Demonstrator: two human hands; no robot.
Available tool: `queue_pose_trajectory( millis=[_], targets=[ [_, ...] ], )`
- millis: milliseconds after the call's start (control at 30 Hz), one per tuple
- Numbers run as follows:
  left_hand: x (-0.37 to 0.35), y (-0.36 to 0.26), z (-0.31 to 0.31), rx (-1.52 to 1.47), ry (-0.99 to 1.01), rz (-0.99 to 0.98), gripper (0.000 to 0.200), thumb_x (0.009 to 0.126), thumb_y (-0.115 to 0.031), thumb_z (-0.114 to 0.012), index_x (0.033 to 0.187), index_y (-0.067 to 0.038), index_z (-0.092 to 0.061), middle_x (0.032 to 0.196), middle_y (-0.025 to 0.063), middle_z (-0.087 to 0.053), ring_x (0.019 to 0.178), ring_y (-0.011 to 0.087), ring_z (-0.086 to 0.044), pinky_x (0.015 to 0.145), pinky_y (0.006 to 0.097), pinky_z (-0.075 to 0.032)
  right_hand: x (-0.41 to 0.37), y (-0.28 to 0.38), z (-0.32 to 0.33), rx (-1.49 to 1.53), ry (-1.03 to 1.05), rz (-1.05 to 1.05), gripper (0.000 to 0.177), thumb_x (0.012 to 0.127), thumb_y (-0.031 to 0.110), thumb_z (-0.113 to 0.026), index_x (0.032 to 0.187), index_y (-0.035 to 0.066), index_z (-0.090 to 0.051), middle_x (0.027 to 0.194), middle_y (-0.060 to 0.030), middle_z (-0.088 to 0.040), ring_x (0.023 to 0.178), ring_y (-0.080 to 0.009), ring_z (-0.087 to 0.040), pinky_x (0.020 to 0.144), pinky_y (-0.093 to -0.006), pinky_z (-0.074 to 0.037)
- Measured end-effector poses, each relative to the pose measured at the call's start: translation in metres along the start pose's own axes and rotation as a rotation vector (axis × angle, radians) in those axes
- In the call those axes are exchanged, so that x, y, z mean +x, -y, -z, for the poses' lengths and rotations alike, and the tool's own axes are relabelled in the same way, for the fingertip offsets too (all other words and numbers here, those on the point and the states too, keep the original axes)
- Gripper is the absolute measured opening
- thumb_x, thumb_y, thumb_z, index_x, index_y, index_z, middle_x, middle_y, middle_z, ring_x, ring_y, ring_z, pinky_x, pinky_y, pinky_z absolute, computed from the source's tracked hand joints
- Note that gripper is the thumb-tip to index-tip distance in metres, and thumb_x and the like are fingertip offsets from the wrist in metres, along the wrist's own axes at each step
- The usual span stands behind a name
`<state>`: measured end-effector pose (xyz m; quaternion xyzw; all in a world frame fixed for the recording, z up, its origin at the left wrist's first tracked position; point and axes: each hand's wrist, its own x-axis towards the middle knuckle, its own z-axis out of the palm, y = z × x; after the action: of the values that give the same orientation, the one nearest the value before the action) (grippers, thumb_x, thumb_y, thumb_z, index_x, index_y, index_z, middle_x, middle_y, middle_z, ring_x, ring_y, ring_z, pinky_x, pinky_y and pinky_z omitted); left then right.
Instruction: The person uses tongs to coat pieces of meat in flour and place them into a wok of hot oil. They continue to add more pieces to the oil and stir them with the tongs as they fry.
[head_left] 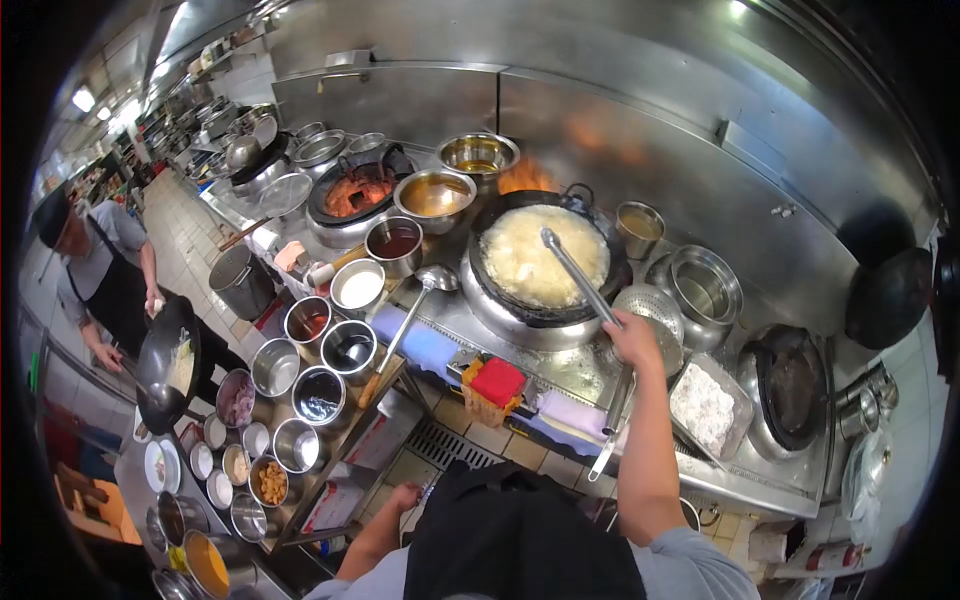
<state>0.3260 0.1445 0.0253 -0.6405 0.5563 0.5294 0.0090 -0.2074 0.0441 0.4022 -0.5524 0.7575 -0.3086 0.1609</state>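
Observation:
My right hand (637, 340) is closed around long steel tongs (577, 268). Their far end reaches into a wok (488, 283) full of pale, foaming, bubbling liquid (535, 262). Flames (526, 178) rise behind the wok. Beneath my right forearm are a perforated strainer (648, 303) and a tray of white, powder-coated pieces (703, 405). Low beside my apron, my left hand (405, 497) has its fingers curled; whether they hold anything is hidden. A ladle (437, 277) with a wooden-ended handle lies across the pots to the left.
Metal pots of sauces (348, 346) and small bowls (236, 465) crowd the left side table. A co-worker (110, 255) there tilts a black wok (168, 355). Another wok of reddish food (352, 195) stands farther left. An unfilled dark wok (793, 385) sits at right.

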Motion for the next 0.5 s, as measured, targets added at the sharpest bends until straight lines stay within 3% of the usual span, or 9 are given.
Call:
queue_pose_trajectory(
  millis=[33, 100, 133, 167, 233, 333, 367, 500],
  targets=[
    [-0.013, -0.005, 0.002, -0.086, 0.021, 0.047, 0.031, 0.085, -0.033, -0.049, 0.096, -0.008, -0.064, 0.081, 0.0104, -0.065, 0.073, 0.0222, -0.061, 0.068, 0.0342, -0.048, -0.014, -0.007, 0.013, 0.052, -0.033, 0.012, 0.037, 0.079, 0.025, -0.062, 0.111, 0.007, -0.06, 0.089, -0.0148, -0.065, 0.081, -0.0246, -0.062, 0.074, -0.0339, -0.046],
    [-0.024, -0.009, 0.011, -0.116, 0.089, 0.088, 0.03, 0.086, -0.033, -0.049, 0.093, -0.007, -0.064, 0.077, 0.0089, -0.063, 0.07, 0.0205, -0.06, 0.064, 0.0332, -0.048, -0.045, -0.034, 0.034, 0.193, -0.045, -0.285, 0.037, 0.08, 0.021, -0.062, 0.113, 0.004, -0.059, 0.085, -0.0118, -0.065, 0.074, -0.0181, -0.06, 0.07, -0.0308, -0.046],
    [-0.026, -0.008, 0.015, -0.021, 0.119, 0.008, 0.029, 0.086, -0.03, -0.05, 0.095, -0.006, -0.063, 0.076, 0.0076, -0.062, 0.069, 0.0186, -0.059, 0.062, 0.0326, -0.048, -0.061, -0.062, 0.044, 0.092, -0.109, -0.146, 0.037, 0.081, 0.019, -0.062, 0.113, 0.001, -0.057, 0.084, -0.0103, -0.065, 0.074, -0.014, -0.057, 0.07, -0.0286, -0.045],
    [-0.025, -0.01, 0.014, 0.087, 0.177, -0.079, 0.027, 0.087, -0.027, -0.05, 0.097, -0.004, -0.061, 0.076, 0.0063, -0.06, 0.067, 0.0167, -0.058, 0.059, 0.0319, -0.047, -0.088, -0.072, 0.061, 0.035, -0.208, -0.124, 0.037, 0.081, 0.02, -0.062, 0.113, 0.003, -0.058, 0.088, -0.0133, -0.065, 0.076, -0.0201, -0.06, 0.072, -0.0314, -0.045],
    [-0.011, -0.003, 0.014, 0.3, 0.263, -0.274, 0.026, 0.087, -0.026, -0.051, 0.099, -0.005, -0.061, 0.077, 0.0062, -0.06, 0.068, 0.0167, -0.058, 0.057, 0.0317, -0.047, -0.133, -0.076, 0.1, -0.09, -0.265, -0.381, 0.039, 0.079, 0.028, -0.062, 0.111, 0.005, -0.06, 0.099, -0.0197, -0.063, 0.092, -0.0347, -0.06, 0.082, -0.0381, -0.045],
    [0.011, -0.009, 0.018, 0.434, 0.331, -0.403, 0.025, 0.086, -0.024, -0.051, 0.103, -0.007, -0.059, 0.079, 0.006, -0.061, 0.068, 0.0167, -0.059, 0.054, 0.0313, -0.047, -0.194, -0.098, 0.138, -0.253, -0.341, -0.629, 0.037, 0.078, 0.028, -0.062, 0.11, 0.008, -0.061, 0.099, -0.0199, -0.062, 0.095, -0.0364, -0.058, 0.083, -0.0411, -0.045],
    [0.016, -0.013, 0.021, 0.462, 0.341, -0.435, 0.025, 0.086, -0.023, -0.051, 0.105, -0.008, -0.059, 0.08, 0.006, -0.061, 0.069, 0.0167, -0.059, 0.053, 0.0311, -0.047, -0.215, -0.131, 0.142, -0.325, -0.396, -0.628, 0.036, 0.078, 0.029, -0.062, 0.107, 0.009, -0.062, 0.101, -0.0196, -0.062, 0.096, -0.0358, -0.058, 0.083, -0.0414, -0.045],
    [0.04, -0.058, 0.023, 0.544, 0.371, -0.551, 0.026, 0.086, -0.021, -0.051, 0.109, -0.01, -0.058, 0.082, 0.0058, -0.061, 0.069, 0.0167, -0.06, 0.05, 0.0307, -0.047, -0.258, -0.142, 0.179, -0.498, -0.205, -0.942, 0.039, 0.074, 0.033, -0.066, 0.103, 0.006, -0.063, 0.103, -0.0189, -0.062, 0.097, -0.033, -0.059, 0.083, -0.0409, -0.047]
  ],
)
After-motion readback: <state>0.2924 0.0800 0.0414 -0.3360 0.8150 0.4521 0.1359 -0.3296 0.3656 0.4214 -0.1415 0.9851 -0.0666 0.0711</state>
